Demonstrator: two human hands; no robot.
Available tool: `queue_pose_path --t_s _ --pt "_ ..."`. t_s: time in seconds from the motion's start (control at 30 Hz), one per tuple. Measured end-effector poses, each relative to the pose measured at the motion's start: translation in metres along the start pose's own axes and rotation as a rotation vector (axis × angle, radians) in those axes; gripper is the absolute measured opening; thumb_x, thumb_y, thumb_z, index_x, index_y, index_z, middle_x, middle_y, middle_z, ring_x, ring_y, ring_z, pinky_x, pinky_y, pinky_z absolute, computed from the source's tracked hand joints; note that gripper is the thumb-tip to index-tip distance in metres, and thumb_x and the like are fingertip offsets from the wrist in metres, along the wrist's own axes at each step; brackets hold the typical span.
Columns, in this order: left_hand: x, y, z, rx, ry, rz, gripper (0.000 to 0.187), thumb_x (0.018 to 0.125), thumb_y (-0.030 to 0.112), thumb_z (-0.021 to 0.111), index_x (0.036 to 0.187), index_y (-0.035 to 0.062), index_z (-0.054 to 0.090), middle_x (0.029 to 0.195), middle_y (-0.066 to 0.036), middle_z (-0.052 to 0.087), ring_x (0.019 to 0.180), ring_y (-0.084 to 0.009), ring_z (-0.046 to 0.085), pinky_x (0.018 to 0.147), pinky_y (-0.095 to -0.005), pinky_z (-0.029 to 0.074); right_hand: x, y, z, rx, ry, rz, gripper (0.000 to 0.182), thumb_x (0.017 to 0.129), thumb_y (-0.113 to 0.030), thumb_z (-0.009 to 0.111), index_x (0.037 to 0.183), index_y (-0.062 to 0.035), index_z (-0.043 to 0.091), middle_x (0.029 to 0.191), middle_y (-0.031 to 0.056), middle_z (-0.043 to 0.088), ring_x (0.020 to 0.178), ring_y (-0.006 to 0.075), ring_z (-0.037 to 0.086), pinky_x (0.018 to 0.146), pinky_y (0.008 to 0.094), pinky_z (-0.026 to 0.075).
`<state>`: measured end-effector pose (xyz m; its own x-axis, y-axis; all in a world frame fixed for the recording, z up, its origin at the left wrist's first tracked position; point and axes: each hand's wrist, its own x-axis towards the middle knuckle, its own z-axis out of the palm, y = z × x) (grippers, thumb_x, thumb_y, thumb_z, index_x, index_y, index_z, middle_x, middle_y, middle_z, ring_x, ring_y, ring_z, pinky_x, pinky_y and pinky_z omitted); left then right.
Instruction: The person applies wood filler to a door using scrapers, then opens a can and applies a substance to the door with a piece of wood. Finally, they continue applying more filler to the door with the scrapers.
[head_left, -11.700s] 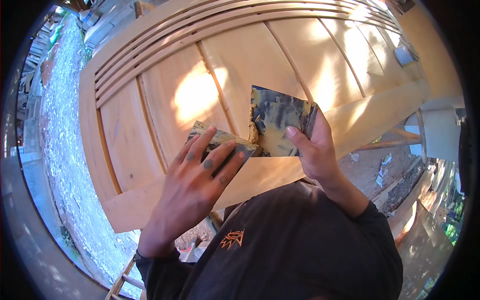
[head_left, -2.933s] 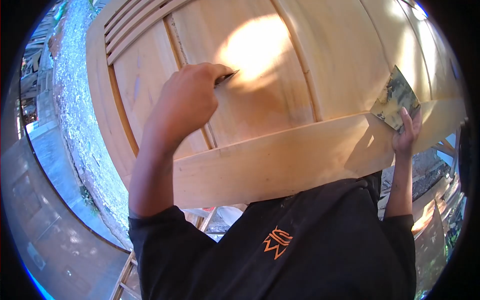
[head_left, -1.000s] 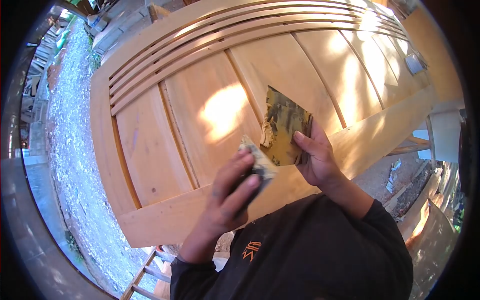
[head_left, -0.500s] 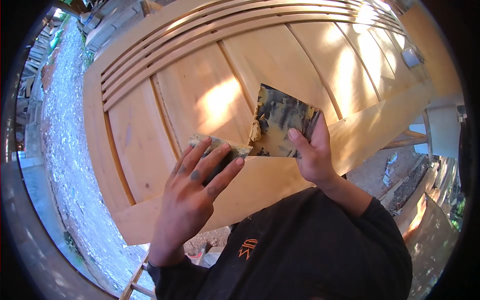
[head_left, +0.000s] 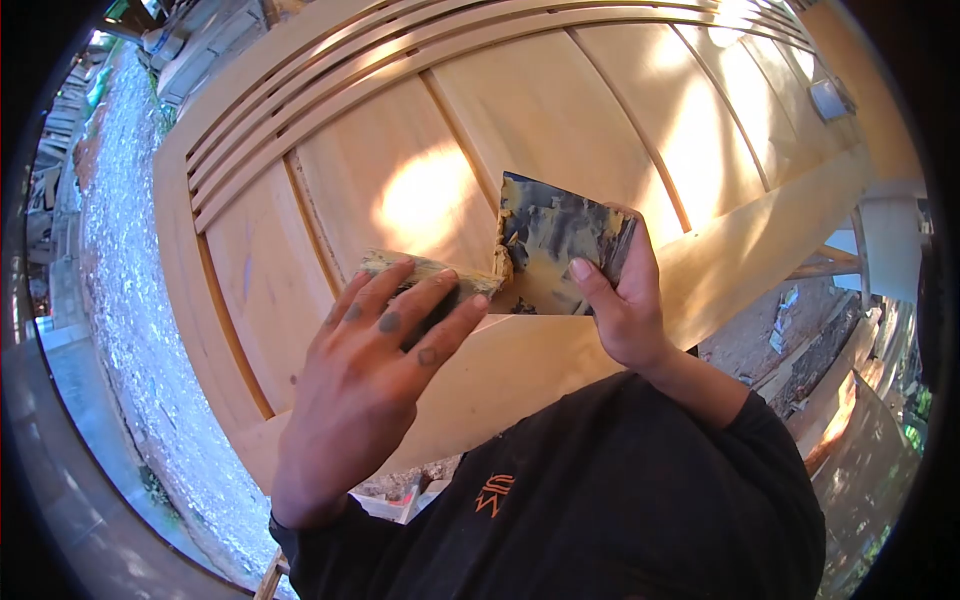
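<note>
Above the near edge of the panel (head_left: 520, 370), your left hand (head_left: 355, 390) clamps fingers on the scraper (head_left: 425, 266), your right hand (head_left: 632, 318) on the smeared plate (head_left: 555, 240).

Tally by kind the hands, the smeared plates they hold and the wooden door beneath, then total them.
Hands: 2 (left hand, right hand)
Plates: 2 (left plate, right plate)
Door: 1
Total: 5

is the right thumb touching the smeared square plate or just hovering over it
Touching. The head view shows the right thumb pressed flat on the face of the smeared square plate, near its right edge, with no gap visible.
</note>
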<state>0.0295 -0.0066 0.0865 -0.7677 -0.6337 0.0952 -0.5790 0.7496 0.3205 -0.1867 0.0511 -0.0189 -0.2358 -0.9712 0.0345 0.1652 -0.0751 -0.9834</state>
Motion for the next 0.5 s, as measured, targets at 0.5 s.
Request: queue_pose_path --t_s 0.5 --pt "0.02 0.0 0.015 0.044 -0.136 0.091 0.043 0.07 -0.007 0.055 0.107 0.008 0.068 0.11 -0.012 0.065 0.105 -0.0344 0.06 0.092 -0.0461 0.047 0.001 -0.002 0.0 -0.088 -0.021 -0.01 0.035 0.091 0.003 0.048 0.124 0.0021 0.035 0.111 0.0104 0.051 0.105 0.0137 0.051 0.095 0.0288 0.041"
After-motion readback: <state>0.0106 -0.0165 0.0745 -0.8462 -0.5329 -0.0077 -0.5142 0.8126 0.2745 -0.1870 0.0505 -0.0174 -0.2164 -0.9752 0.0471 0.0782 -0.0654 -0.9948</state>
